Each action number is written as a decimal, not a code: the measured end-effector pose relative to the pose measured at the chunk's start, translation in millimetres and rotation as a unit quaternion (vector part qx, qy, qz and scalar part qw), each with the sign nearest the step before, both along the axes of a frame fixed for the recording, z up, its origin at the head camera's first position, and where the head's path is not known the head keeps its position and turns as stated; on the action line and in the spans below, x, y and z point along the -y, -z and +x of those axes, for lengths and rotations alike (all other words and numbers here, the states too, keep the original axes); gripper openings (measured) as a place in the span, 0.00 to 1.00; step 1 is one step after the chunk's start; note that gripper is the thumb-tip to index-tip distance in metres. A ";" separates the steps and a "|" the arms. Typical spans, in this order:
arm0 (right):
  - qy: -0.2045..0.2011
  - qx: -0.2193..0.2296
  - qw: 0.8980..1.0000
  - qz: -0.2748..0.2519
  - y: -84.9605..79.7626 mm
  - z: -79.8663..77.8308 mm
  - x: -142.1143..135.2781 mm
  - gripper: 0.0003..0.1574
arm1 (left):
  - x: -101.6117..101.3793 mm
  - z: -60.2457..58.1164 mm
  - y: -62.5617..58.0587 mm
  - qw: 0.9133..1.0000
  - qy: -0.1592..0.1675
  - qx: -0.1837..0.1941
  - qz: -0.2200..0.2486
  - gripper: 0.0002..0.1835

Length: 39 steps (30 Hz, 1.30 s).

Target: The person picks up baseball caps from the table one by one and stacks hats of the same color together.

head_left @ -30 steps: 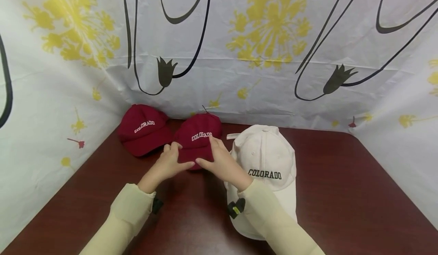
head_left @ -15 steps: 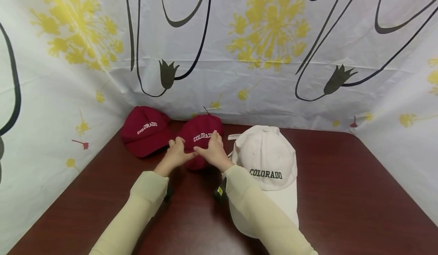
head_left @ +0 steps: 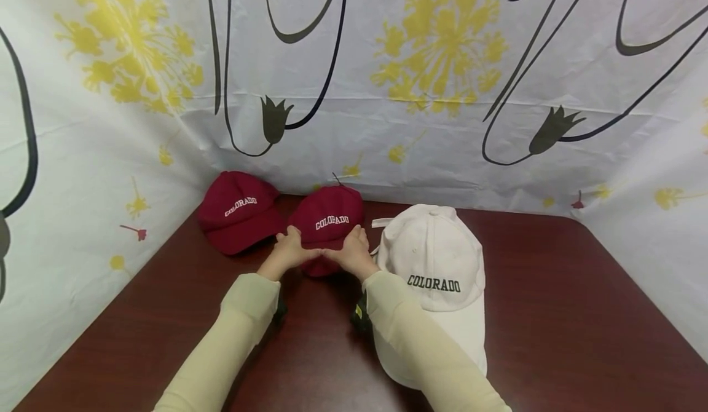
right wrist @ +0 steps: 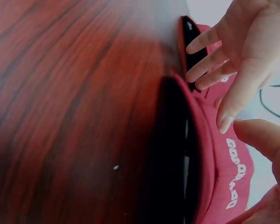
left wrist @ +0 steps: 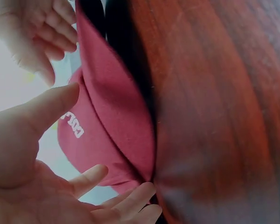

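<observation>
A dark red baseball cap (head_left: 332,206) with white COLORADO lettering sits at the back of the table, brim toward me. My left hand (head_left: 289,253) is at the brim's left side, fingers spread. In the left wrist view its fingertips (left wrist: 142,193) are by the brim's end; whether they touch is unclear. My right hand (head_left: 351,252) is at the cap's right side, its other fingers partly hidden in the right wrist view, where its thumb (right wrist: 266,137) shows. Both thumbs point toward each other above the brim, nearly meeting. Neither hand visibly grips the cap.
Another dark red cap (head_left: 235,209) stands left of the middle one, close beside it. A white cap (head_left: 431,252) with dark lettering lies to the right, partly under my right forearm. A patterned cloth (head_left: 354,135) encloses the back and sides of the brown table (head_left: 564,313).
Both hands first moved closer together over the brim, then came lower toward the cap's sides. The thumbs are now nearly tip to tip. The caps stay in place; the view has shifted slightly.
</observation>
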State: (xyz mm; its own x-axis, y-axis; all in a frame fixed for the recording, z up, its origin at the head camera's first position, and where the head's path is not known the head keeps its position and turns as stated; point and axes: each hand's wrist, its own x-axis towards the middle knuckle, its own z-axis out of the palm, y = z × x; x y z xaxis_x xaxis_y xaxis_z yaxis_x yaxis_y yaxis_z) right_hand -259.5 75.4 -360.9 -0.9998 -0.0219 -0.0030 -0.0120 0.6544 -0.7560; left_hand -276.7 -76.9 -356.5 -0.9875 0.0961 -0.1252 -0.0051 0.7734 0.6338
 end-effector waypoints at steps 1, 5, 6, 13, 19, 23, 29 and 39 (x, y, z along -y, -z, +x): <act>0.004 0.003 1.000 0.008 0.6 0.1 -0.8 0.63 | -1.0 -0.3 0.5 1.000 0.000 0.004 -0.003 0.39; 0.020 0.017 0.999 0.028 2.6 0.1 -4.3 0.64 | -5.2 -2.1 2.8 1.000 0.000 0.011 -0.015 0.41; 0.023 0.022 0.999 0.033 3.2 -0.3 -5.2 0.64 | -6.3 -2.3 2.9 1.000 0.000 0.011 -0.015 0.41; 0.037 0.047 0.997 0.049 6.2 -3.4 -10.7 0.63 | -11.8 -5.8 7.5 1.000 0.005 0.005 -0.010 0.42; 0.048 0.050 0.996 0.064 7.2 -4.7 -14.5 0.60 | -15.6 -8.2 8.5 1.000 0.006 0.005 -0.003 0.41; 0.054 0.059 0.995 0.066 7.7 -4.6 -12.5 0.61 | -13.8 -8.3 8.3 1.000 0.003 0.007 0.002 0.40; 0.060 0.075 0.993 0.071 6.6 -2.1 -2.2 0.61 | -3.6 -3.1 10.7 1.000 -0.013 0.017 0.017 0.39; 0.074 0.060 0.994 0.059 10.1 -5.1 8.3 0.56 | 9.2 -2.2 14.0 0.995 -0.037 0.025 0.092 0.38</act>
